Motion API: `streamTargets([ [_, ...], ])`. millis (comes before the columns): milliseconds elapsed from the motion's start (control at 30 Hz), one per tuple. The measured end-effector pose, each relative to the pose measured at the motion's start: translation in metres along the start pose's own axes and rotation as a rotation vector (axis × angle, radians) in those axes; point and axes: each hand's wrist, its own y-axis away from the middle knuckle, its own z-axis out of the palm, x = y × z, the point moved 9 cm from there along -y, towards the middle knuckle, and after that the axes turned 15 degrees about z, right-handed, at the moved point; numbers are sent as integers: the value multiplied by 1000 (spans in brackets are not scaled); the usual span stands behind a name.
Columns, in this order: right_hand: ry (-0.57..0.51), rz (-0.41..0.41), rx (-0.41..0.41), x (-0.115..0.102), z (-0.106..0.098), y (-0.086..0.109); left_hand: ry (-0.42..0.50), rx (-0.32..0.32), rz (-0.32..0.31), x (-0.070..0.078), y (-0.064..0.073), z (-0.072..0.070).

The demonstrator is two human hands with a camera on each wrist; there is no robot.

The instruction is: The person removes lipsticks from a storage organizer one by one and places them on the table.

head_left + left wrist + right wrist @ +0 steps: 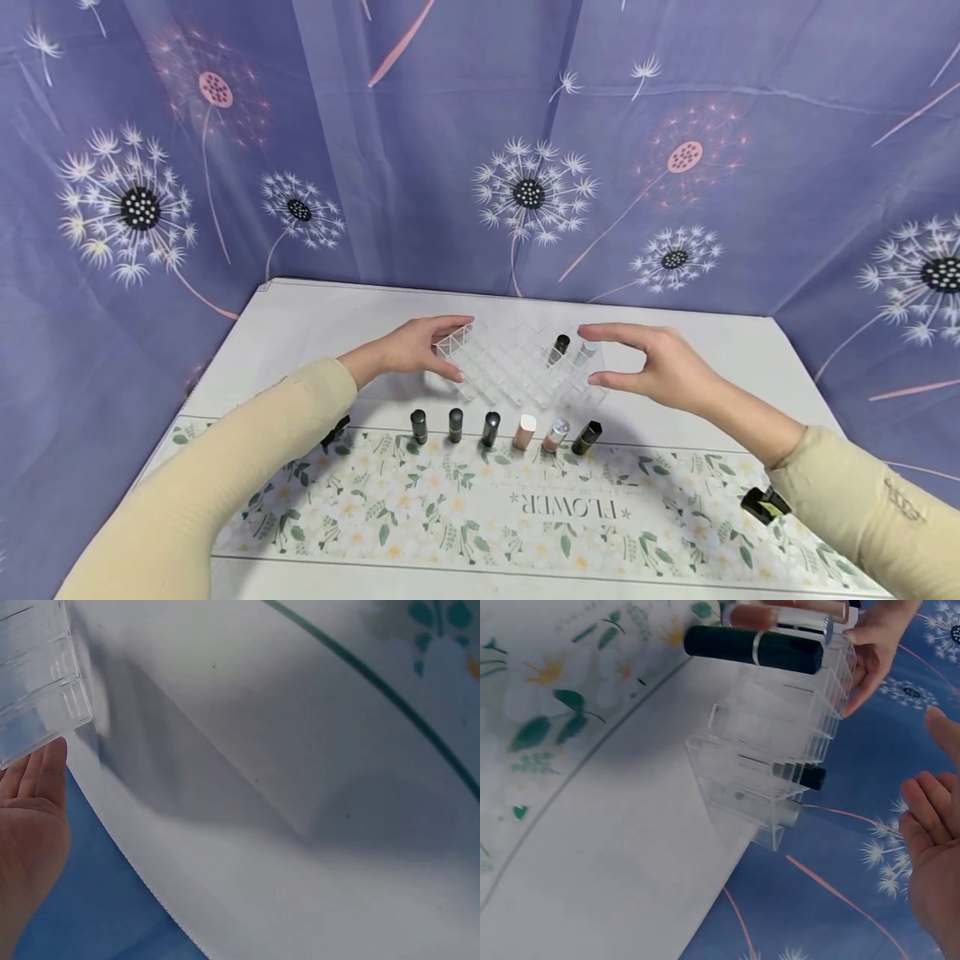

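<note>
A clear acrylic lipstick organizer (510, 367) with slanted compartments stands on the white table. My left hand (420, 343) holds its left end, thumb at the front and fingers behind; in the left wrist view the fingers (51, 769) touch the end wall. At the right end, my right hand (663, 367) is spread with thumb and fingers apart, and the right wrist view shows this hand (937, 847) away from the organizer. Two tubes stand in right-hand compartments: a black-capped lipstick (559, 348) and a pale clear-capped tube (587, 352).
Several lipsticks stand in a row before the organizer, among them a black one (419, 426), a pink one (525, 432) and a dark angular one (587, 437). Beneath the row lies a floral printed band (450, 517). A purple dandelion curtain (420, 167) encloses the table.
</note>
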Motion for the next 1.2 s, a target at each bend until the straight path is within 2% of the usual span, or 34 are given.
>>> streamTargets([
  [533,32,22,1,5,-6,-28,25,-9,-3,-6,-4,2],
  [1200,-42,118,-92,20,10,-47,15,-2,8,-4,-3,0],
])
